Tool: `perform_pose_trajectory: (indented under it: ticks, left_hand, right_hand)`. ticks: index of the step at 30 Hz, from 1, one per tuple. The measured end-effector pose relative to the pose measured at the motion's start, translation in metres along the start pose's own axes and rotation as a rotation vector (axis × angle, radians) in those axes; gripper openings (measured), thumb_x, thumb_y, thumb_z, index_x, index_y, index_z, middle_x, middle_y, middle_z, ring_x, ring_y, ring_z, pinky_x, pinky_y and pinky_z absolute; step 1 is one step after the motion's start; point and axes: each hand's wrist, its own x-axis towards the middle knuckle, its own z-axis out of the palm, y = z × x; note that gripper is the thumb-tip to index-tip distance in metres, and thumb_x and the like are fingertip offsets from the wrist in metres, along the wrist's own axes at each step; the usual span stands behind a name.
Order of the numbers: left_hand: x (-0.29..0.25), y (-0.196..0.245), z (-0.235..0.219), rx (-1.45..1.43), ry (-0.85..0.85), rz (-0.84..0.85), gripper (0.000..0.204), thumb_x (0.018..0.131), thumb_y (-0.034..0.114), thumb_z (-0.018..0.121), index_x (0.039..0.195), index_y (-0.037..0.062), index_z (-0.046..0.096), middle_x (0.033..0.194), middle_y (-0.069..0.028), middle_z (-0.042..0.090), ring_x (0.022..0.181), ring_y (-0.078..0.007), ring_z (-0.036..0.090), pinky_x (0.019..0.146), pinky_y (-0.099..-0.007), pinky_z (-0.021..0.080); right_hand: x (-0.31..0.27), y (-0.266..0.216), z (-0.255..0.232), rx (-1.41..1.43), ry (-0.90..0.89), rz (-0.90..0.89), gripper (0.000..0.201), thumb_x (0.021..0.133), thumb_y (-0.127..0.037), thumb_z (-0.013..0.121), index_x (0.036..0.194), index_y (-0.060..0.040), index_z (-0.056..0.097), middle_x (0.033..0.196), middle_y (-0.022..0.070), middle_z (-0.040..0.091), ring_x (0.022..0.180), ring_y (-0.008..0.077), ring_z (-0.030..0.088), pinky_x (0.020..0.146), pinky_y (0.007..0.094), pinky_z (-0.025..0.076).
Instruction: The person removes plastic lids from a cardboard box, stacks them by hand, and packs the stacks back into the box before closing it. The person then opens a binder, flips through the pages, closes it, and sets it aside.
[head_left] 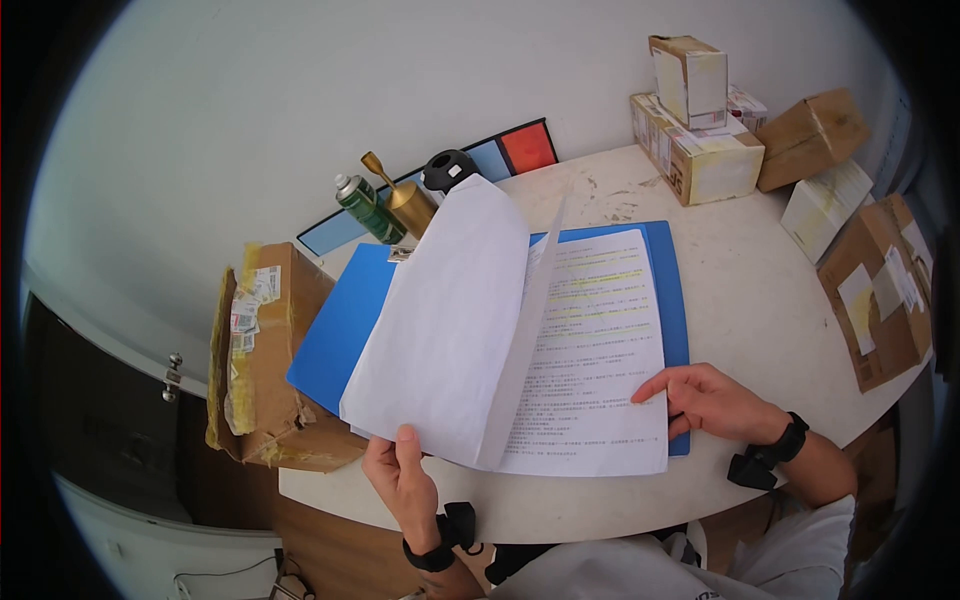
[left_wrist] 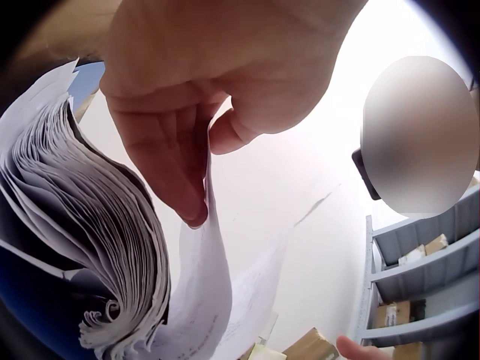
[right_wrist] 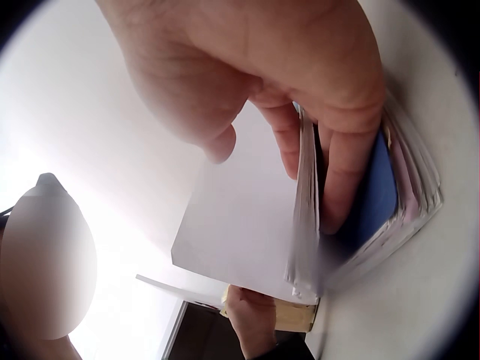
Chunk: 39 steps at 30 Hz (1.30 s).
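Note:
A thick stack of printed sheets (head_left: 590, 350), some lines marked in yellow, lies in a blue clip folder (head_left: 335, 330) on the white table. Between thumb and fingers, my left hand (head_left: 405, 485) pinches the bottom edge of a turned sheet (head_left: 450, 320); the pinch shows closely in the left wrist view. Another sheet (head_left: 525, 340) stands half turned beside it. At the right edge of the stack is my right hand (head_left: 715, 400). In the right wrist view its fingers (right_wrist: 345, 176) hold page edges (right_wrist: 304, 202) between them, with the thumb apart from the paper.
A worn cardboard box (head_left: 290, 370) stands to the left of the folder. Behind are a green can (head_left: 368, 208), a gold candlestick-like object (head_left: 408, 205) and a black round object (head_left: 447, 168). Several boxes (head_left: 700, 150) are piled at the back right, with another carton (head_left: 880, 300) nearer.

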Motion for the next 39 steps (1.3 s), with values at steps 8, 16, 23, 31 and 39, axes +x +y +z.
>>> perform_pose_trajectory:
  ticks: [8,16,23,31,39]
  left_hand:
    - [-0.003,0.013,0.004,0.046,-0.142,-0.079,0.018,0.098,0.011,0.076,0.097,-0.0070,0.074,0.076,-0.0024,0.070,0.065,-0.0055,0.058,0.057,-0.0227,0.045]
    - [-0.016,0.005,0.010,-0.015,-0.227,-0.063,0.041,0.104,0.026,0.069,0.077,-0.0043,0.068,0.063,-0.0019,0.063,0.056,-0.0076,0.055,0.052,-0.0236,0.041]
    - [-0.002,0.013,0.003,0.154,-0.115,-0.187,0.044,0.107,0.028,0.062,0.080,-0.0061,0.064,0.059,-0.0024,0.056,0.053,-0.0090,0.048,0.051,-0.0301,0.039]
    - [0.017,0.015,-0.025,0.765,0.190,0.188,0.036,0.085,0.004,0.078,0.119,-0.0018,0.066,0.099,-0.0103,0.062,0.079,-0.0191,0.057,0.071,-0.0337,0.048]
    - [-0.047,0.050,0.064,0.556,-0.607,0.503,0.042,0.072,-0.001,0.079,0.114,0.0037,0.071,0.107,-0.0118,0.068,0.096,-0.0322,0.064,0.087,-0.0401,0.049]
  right_hand:
    - [0.001,0.007,-0.004,0.030,-0.012,-0.013,0.053,0.111,-0.044,0.050,0.138,0.0008,0.060,0.128,0.0119,0.067,0.112,0.0179,0.068,0.094,0.0337,0.060]
    - [0.000,0.003,-0.001,-0.006,-0.016,-0.059,0.050,0.110,-0.034,0.057,0.142,0.0040,0.055,0.127,0.0122,0.069,0.114,0.0215,0.070,0.095,0.0362,0.060]
    - [0.000,0.001,0.001,-0.022,-0.001,-0.028,0.039,0.106,-0.014,0.062,0.140,0.0050,0.060,0.126,0.0116,0.070,0.111,0.0176,0.069,0.096,0.0344,0.059]
    - [0.002,0.004,-0.001,-0.073,-0.003,-0.019,0.038,0.107,-0.014,0.062,0.139,0.0059,0.060,0.127,0.0128,0.070,0.110,0.0181,0.070,0.095,0.0344,0.060]
    - [0.001,0.000,0.002,-0.073,0.042,0.008,0.034,0.106,-0.016,0.063,0.131,0.0081,0.065,0.119,0.0112,0.072,0.103,0.0163,0.070,0.089,0.0313,0.061]
